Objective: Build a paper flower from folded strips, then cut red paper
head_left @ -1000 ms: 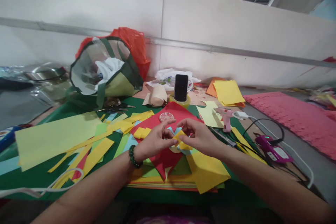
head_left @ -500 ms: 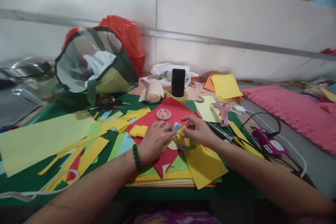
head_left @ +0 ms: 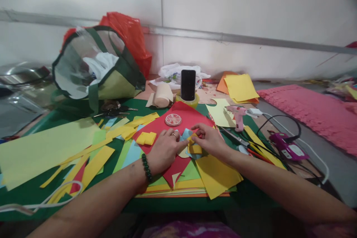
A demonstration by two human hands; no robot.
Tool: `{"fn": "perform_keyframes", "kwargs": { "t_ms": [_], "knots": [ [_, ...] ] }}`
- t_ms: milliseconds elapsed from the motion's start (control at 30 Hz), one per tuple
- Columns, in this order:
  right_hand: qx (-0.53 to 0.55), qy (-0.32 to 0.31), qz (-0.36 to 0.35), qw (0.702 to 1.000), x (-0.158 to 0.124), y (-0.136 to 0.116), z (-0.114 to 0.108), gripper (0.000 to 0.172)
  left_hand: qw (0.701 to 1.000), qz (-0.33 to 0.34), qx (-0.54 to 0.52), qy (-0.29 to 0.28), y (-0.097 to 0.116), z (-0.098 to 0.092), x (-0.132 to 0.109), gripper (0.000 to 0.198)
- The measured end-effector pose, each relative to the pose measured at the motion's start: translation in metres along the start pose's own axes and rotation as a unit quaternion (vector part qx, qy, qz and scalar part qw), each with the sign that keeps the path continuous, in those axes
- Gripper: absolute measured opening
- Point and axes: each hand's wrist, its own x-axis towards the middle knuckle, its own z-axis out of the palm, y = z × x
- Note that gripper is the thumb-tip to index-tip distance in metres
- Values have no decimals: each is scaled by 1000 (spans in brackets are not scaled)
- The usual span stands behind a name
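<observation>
A small folded yellow paper piece [head_left: 195, 149] sits on a light blue paper cut-out [head_left: 186, 132], in front of me on a red sheet [head_left: 182, 113]. My right hand [head_left: 209, 140] pinches the yellow piece's upper end between thumb and fingertips. From the other side, my left hand [head_left: 165, 149] rests on the red sheet with its index finger stretched out to the cut-out's edge; its thumb is mostly hidden. Another folded yellow paper piece [head_left: 146, 138] lies left of my left hand. Beyond my hands is a round red-and-white disc [head_left: 173, 119].
Yellow paper strips [head_left: 97, 160] and a pale yellow sheet [head_left: 50, 148] cover the left side. To the right are scissors [head_left: 237, 137], a pink glue gun [head_left: 238, 115] and a purple power adapter [head_left: 287, 148] with cables. A phone [head_left: 188, 85] stands behind, near a bag [head_left: 119, 78].
The yellow piece has come down flatter onto the blue cut-out, with my right fingers lower on it. My left hand stays almost in place. The view has shifted slightly.
</observation>
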Motion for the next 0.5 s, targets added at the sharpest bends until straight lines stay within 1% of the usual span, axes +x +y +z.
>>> {"fn": "perform_keyframes", "kwargs": {
  "t_ms": [133, 267, 500],
  "knots": [
    [-11, 1, 3, 1000, 0, 0, 0, 22, 1000, 3, 25, 6, 1, 1, -1, 35],
    [-26, 2, 7, 1000, 1, -1, 1, 20, 998, 18, 57, 4, 2, 1, -1, 36],
    [-72, -4, 9, 997, -1, -3, -2, 20, 995, 21, 95, -6, 8, -2, -1, 29]
  ]
}}
